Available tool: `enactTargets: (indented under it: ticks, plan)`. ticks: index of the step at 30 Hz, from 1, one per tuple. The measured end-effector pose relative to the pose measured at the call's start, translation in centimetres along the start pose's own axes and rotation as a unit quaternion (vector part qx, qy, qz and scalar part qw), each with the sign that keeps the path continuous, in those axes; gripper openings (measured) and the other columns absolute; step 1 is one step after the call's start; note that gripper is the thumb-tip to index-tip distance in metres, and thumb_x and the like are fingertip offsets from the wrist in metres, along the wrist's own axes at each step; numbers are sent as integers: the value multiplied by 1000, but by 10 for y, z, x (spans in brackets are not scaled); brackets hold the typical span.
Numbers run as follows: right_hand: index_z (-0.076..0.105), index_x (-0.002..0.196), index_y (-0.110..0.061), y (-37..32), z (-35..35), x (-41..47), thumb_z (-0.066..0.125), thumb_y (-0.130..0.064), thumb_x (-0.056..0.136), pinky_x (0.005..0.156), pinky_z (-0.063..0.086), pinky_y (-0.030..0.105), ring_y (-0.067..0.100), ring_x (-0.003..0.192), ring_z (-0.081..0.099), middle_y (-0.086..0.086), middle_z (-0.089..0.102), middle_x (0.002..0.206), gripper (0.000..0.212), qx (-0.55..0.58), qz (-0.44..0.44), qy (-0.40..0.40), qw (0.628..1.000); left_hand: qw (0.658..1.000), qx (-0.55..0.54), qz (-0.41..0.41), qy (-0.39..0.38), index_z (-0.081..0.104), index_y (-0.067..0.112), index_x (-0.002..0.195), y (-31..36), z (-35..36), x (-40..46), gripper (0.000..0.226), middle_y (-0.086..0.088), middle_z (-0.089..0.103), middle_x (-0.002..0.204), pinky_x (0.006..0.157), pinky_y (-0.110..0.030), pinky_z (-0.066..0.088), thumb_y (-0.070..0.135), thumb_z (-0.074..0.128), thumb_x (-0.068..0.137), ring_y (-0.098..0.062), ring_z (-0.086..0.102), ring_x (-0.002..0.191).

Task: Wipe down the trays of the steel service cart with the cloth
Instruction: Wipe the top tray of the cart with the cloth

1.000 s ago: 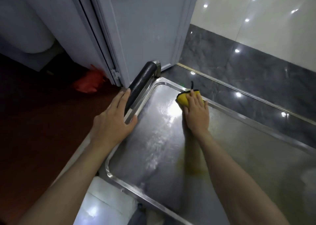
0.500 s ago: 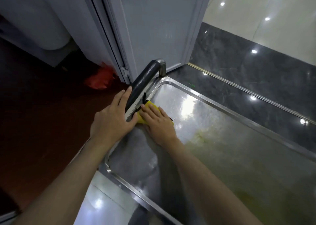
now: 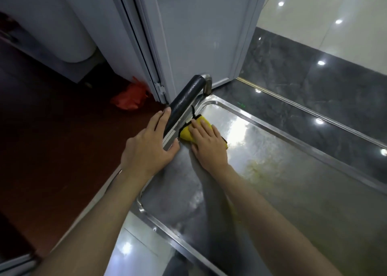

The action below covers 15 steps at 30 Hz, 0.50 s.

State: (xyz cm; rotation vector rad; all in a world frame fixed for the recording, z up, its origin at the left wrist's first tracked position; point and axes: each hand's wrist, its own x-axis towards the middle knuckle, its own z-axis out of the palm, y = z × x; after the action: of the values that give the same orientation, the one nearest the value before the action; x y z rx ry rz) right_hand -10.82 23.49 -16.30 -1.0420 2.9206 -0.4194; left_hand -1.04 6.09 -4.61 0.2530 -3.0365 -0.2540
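The cart's top steel tray [image 3: 293, 192] fills the lower right, shiny and streaked. A yellow cloth [image 3: 188, 132] with black trim lies in the tray's left part, against the rim near the handle. My right hand [image 3: 209, 145] lies flat on the cloth with straight fingers and presses it onto the steel. My left hand [image 3: 149, 145] rests on the tray's left rim, fingers straight along the black foam handle [image 3: 184, 101], thumb on the rim. Most of the cloth is hidden under my right hand.
A grey door [image 3: 199, 34] stands just beyond the handle. A red plastic bag [image 3: 130, 97] lies on the dark floor left of it. Dark glossy floor tiles [image 3: 314, 76] run along the tray's far side. A lower shelf [image 3: 134, 252] shows beneath the near corner.
My right hand slid the cloth from the tray's far middle leftward to the rim by the handle, then a little farther along it. My left hand stayed on the rim.
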Motion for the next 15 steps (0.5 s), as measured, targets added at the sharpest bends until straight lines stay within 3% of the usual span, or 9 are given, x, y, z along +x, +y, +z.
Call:
enactTargets:
  ticks: [4,7,11,15]
  plan:
    - [43,151,-26,27,-4,11,42,-45,101,124,23,46,21,154,24,-4,31,165,54,-8,-30,-16,999,1000,-11,2,1,9,30,163,-2,3,1,80,2,33,162,50,-31,56,58,46,97,-19,70,87]
    - [43,150,-25,64,-15,19,34,-48,101,123,25,51,23,153,26,-3,34,164,55,-4,58,-8,998,1000,-27,2,-2,9,31,163,-3,3,0,79,3,33,162,48,-31,56,58,46,98,-16,68,77]
    - [40,151,-26,110,-31,-25,40,-46,106,125,22,51,21,155,20,-3,30,166,49,-35,130,19,991,1000,-30,-1,5,9,31,163,-3,3,0,78,3,32,163,51,-35,57,58,45,99,-20,69,83]
    - [42,151,-21,97,-29,-59,50,-36,102,123,24,51,24,155,23,0,32,165,52,-38,263,64,962,999,-32,4,3,9,29,163,-3,5,0,78,-1,31,164,52,-35,58,59,44,99,-24,70,92]
